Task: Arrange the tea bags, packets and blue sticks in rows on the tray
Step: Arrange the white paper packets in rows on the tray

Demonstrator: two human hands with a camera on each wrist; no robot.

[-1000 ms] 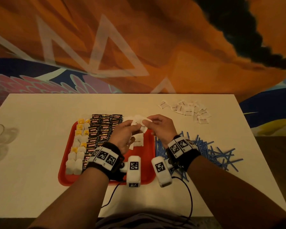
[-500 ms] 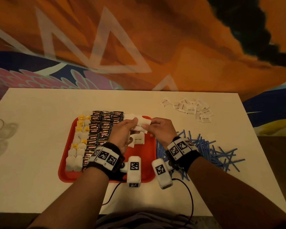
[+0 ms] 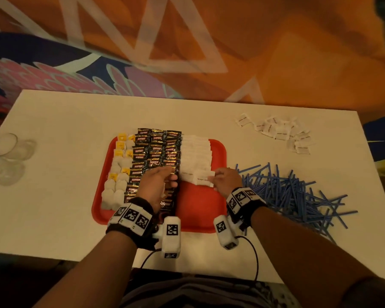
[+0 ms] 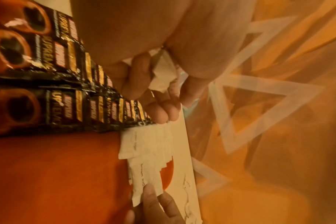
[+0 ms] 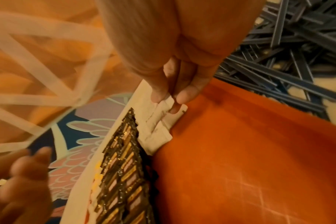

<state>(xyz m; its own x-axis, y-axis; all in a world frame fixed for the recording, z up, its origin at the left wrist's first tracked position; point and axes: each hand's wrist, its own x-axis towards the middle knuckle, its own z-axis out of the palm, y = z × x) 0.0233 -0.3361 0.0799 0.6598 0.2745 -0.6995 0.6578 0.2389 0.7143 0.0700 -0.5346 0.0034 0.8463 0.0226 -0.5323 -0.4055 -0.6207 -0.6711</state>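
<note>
Seen from the head camera: a white table (image 3: 60, 196) before a wall mural in orange, navy and pink (image 3: 187, 52). At table centre, a red tray (image 3: 200, 210), its left half filled, its near right part bare. Right of the tray, lying loose on the table, a tangled heap of blue sticks (image 3: 291, 192). Beyond that heap, toward the far right corner, a scatter of white sugar packets (image 3: 280, 133) not yet on the tray. On the tray, three close rows of black Kopiko coffee packets (image 3: 158, 150), overlapping from far edge to near. Left of those, two rows of tea bags (image 3: 118, 174) with yellow tags. Right of the coffee packets, rows of white brown-sugar packets (image 3: 196, 156), shingled from the far rim to mid-tray. Near the table's left edge, clear glassware (image 3: 7, 156), shape blurred. Over the near end of the coffee rows, the left hand (image 3: 158, 185), fingers curled around a few spare white packets (image 4: 163, 75) tucked in the palm, as shown by the left wrist camera. At the near end of the sugar rows, the right hand (image 3: 227, 181), thumb and fingers pinching the edge of the nearest brown-sugar packet (image 3: 203, 178), that packet lying flat on the tray.
</note>
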